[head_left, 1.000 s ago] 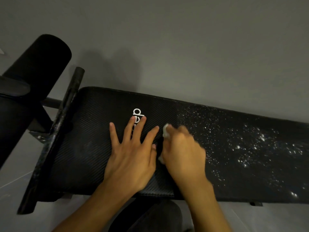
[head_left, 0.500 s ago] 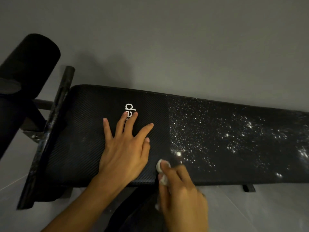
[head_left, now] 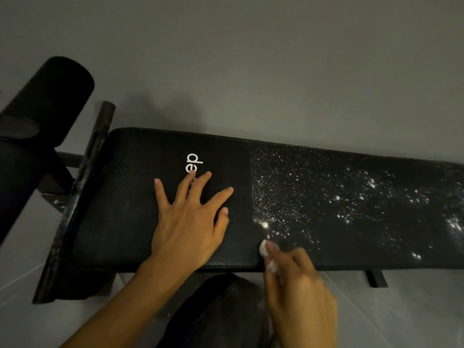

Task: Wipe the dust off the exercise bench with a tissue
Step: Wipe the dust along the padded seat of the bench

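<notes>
Head view. Item: bench [head_left: 140,197], a black ribbed pad lying across grey floor [head_left: 251,59], with a white logo [head_left: 193,163] toward its left end. Dust [head_left: 326,197]: white specks from a straight border right of the logo out to the frame edge; the pad around and left of the logo looks clean. Tissue [head_left: 263,248]: a small white wad at the pad's near edge, right of and nearer than the logo, at the foot of the dust border, with a bright clump just beyond it. Right hand [head_left: 298,292]: blurred, fingers curled round the tissue, pinching it to the pad. Left hand [head_left: 188,222]: flat and spread on clean pad just this side of the logo, two fingertips covering its lower letters. Change: a second ago the tissue sat mid-pad beside the left forefinger; it has since been drawn to the near edge, while the left hand has stayed planted. Judgement: one pull along the border is finishing; most of the dusty stretch remains, so further passes away from the logo are needed. Surroundings: bar [head_left: 95,156] and roller [head_left: 57,84] left of the logo.
</notes>
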`<state>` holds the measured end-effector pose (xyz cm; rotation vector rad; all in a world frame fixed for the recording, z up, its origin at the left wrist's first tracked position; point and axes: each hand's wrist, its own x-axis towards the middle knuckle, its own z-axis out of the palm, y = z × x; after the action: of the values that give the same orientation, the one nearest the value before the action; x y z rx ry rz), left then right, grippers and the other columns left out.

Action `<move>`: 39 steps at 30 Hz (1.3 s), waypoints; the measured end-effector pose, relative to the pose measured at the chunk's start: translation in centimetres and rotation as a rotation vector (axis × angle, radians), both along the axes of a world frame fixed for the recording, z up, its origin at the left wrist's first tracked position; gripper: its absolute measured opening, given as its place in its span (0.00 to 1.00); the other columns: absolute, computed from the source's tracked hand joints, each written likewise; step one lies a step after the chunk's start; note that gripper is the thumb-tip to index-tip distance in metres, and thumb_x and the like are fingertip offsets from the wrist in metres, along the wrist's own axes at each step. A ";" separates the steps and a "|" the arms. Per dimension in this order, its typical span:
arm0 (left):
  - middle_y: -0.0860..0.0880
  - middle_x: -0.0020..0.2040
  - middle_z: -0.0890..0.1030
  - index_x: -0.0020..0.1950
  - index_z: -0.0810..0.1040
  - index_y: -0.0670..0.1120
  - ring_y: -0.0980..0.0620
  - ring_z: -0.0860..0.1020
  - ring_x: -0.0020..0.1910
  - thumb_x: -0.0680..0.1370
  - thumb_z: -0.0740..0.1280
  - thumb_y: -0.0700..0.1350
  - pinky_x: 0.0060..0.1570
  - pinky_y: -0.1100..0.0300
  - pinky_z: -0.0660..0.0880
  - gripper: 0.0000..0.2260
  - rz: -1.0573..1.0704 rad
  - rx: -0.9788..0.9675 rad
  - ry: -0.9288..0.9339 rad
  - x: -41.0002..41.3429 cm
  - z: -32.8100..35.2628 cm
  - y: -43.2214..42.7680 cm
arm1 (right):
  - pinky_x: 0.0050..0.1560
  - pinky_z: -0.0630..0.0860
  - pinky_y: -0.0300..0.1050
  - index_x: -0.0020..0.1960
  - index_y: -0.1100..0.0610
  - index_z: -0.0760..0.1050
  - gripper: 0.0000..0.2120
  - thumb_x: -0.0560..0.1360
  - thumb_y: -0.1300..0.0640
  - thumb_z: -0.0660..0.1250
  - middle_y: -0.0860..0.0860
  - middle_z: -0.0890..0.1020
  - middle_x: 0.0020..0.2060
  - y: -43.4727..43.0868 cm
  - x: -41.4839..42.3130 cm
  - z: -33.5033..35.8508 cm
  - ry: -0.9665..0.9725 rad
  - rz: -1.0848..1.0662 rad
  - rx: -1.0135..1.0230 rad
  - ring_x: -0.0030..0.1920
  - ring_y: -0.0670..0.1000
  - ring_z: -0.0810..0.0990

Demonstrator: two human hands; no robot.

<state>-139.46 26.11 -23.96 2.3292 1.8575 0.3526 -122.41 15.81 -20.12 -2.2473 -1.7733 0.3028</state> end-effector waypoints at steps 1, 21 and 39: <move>0.47 0.78 0.67 0.74 0.70 0.63 0.43 0.60 0.80 0.81 0.52 0.60 0.72 0.24 0.50 0.22 0.002 0.000 0.007 0.0 0.0 0.0 | 0.27 0.76 0.50 0.62 0.39 0.75 0.15 0.76 0.46 0.63 0.44 0.74 0.45 1.0 0.3 -0.1 -0.011 -0.029 0.009 0.33 0.52 0.80; 0.47 0.79 0.65 0.75 0.69 0.63 0.43 0.59 0.80 0.80 0.53 0.62 0.73 0.24 0.50 0.24 -0.003 -0.012 0.017 0.1 0.1 0.1 | 0.39 0.74 0.49 0.69 0.37 0.69 0.18 0.80 0.44 0.57 0.43 0.72 0.54 3.0 -0.3 0.7 -0.010 0.016 -0.084 0.45 0.53 0.82; 0.46 0.78 0.66 0.75 0.69 0.63 0.43 0.59 0.80 0.80 0.53 0.62 0.72 0.24 0.51 0.23 -0.015 -0.007 0.001 0.0 0.0 0.1 | 0.24 0.74 0.49 0.62 0.37 0.72 0.18 0.74 0.42 0.57 0.42 0.74 0.46 1.2 -2.6 0.4 -0.016 0.146 -0.109 0.32 0.48 0.80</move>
<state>-139.46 26.21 -23.92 2.3378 1.8374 0.3425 -124.96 17.01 -19.69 -2.2008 -1.9790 0.4217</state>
